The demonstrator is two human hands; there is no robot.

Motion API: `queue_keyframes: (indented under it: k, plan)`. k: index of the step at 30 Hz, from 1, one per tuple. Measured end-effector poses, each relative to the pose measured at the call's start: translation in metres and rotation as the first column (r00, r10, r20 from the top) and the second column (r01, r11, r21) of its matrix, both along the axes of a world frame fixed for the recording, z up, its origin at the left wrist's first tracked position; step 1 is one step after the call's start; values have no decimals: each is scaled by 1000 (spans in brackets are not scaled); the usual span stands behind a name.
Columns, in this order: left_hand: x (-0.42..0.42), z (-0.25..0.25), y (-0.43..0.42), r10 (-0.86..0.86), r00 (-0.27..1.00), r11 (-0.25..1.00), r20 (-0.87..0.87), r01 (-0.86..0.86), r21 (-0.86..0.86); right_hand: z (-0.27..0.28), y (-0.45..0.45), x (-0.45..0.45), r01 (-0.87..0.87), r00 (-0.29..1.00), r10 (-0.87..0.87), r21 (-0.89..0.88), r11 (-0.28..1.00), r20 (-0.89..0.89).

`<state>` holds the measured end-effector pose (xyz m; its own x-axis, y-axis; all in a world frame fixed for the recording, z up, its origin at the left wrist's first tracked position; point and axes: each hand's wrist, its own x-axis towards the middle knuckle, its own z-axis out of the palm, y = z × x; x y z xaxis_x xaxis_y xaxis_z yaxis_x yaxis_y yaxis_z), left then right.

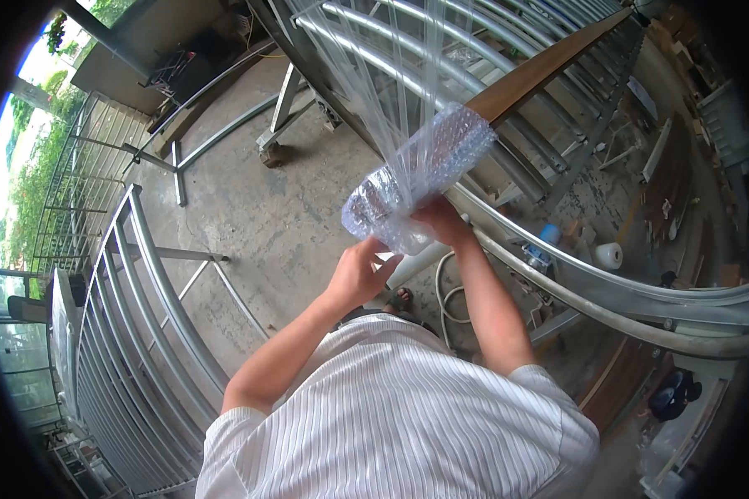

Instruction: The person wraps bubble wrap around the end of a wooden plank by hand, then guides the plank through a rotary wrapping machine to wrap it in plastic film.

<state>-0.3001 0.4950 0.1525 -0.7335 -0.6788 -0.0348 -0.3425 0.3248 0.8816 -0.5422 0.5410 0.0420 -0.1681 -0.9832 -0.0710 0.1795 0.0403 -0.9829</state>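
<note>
A long brown board slants from the top right down toward me, its near end covered in bubble wrap. Clear plastic film stretches upward from the wrapped end. My left hand is at the lower left of the wrapped end, thumb and fingers apart, with the fingertips by the plastic. On the right side, my right hand is closed on the bunched plastic film under the board; its fingertips are partly hidden.
Metal railings stand at the left and beneath the board. Curved pipes run to the right. A white roll and a blue item lie on the right. Another person is at the lower right.
</note>
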Motion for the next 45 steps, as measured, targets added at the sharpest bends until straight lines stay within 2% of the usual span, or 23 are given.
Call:
queue_keyframes:
  k: [2, 4, 5, 6, 8, 9, 11, 13, 15, 17, 19, 20, 22, 28, 30, 34, 35, 37, 38, 40, 41, 43, 45]
  plan:
    - [3, -3, -7, -45, 997, 998, -62, 43, -44, 3, -3, 0, -14, 1000, 14, 11, 1000, -1]
    - [4, 6, -12, 132, 991, 953, -34, -137, -269, 8, -5, -1, 9, 1000, -9, -26, 1000, -2]
    - [4, 10, -17, 205, 979, 832, -7, -178, -526, 7, -7, -1, 4, 1000, -4, -29, 1000, -2]
    - [-1, 17, -20, 208, 978, 832, -5, -180, -525, -1, -8, -2, 9, 999, -10, -41, 999, -32]
    - [-17, 26, -28, 215, 949, 718, -232, -314, -620, -4, -7, 1, 21, 998, -24, -46, 999, -59]
    - [-24, 29, -34, 206, 951, 725, -231, -307, -617, 0, -9, 5, 23, 999, -24, -29, 999, -26]
    - [-38, 35, -47, 106, 994, 772, -10, -89, -629, 2, -11, 9, 43, 999, -43, -6, 999, 5]
    - [-53, 48, -52, 33, 996, 739, 85, 33, -673, -2, -15, 10, 0, 996, -9, -105, 994, -91]
    - [-58, 52, -54, -33, 975, 885, 221, 131, -447, -6, -14, 9, 4, 991, -18, -108, 994, -134]
    - [-57, 47, -55, -30, 975, 875, 219, 131, -466, -12, -16, 9, 7, 984, -27, -111, 994, -174]
    - [-57, 42, -54, -25, 976, 866, 214, 128, -484, -22, -18, 7, -13, 999, 14, -25, 1000, 36]
    - [-56, 40, -55, -23, 980, 856, 196, 120, -502, -26, -18, 4, -6, 999, 7, -26, 1000, 36]
    - [-57, 38, -54, -23, 983, 846, 183, 116, -521, -23, -18, 4, -3, 982, -9, -61, 998, -189]
    - [-47, 39, -48, -78, 992, 777, 100, 123, -618, -30, -15, 2, 1, 1000, 0, -74, 997, 7]
    - [-35, 44, -43, -52, 972, 733, 228, 192, -653, -34, -14, -2, 5, 1000, -6, -66, 998, -7]
    - [-44, 21, -49, 41, 994, 840, 100, 20, -542, -18, -7, 2, 26, 1000, -26, -7, 1000, 16]
    - [-48, 17, -47, 76, 991, 841, 110, -5, -541, -22, -11, 3, 50, 984, -58, -48, 998, -171]
    - [-52, 8, -46, 115, 991, 816, 61, -60, -575, -3, -2, 4, -25, 999, 29, 95, 995, -42]
    - [-53, 5, -46, 114, 992, 816, 53, -63, -575, -7, -2, 3, -58, 991, 77, 168, 984, -107]
    - [-54, 3, -48, 107, 994, 812, 31, -69, -579, -37, 9, 11, 12, 922, 40, -132, 991, 386]
    - [-56, 2, -48, 101, 994, 826, 47, -58, -560, -44, 15, 11, 13, 795, 35, -75, 997, 606]
    - [-57, 0, -48, 93, 995, 797, -21, -88, -597, -46, 16, 29, 53, 647, 160, -254, 966, 745]
    - [-55, -6, -51, 110, 994, 807, -16, -99, -582, -40, 15, 40, 55, 644, 153, -245, 968, 749]
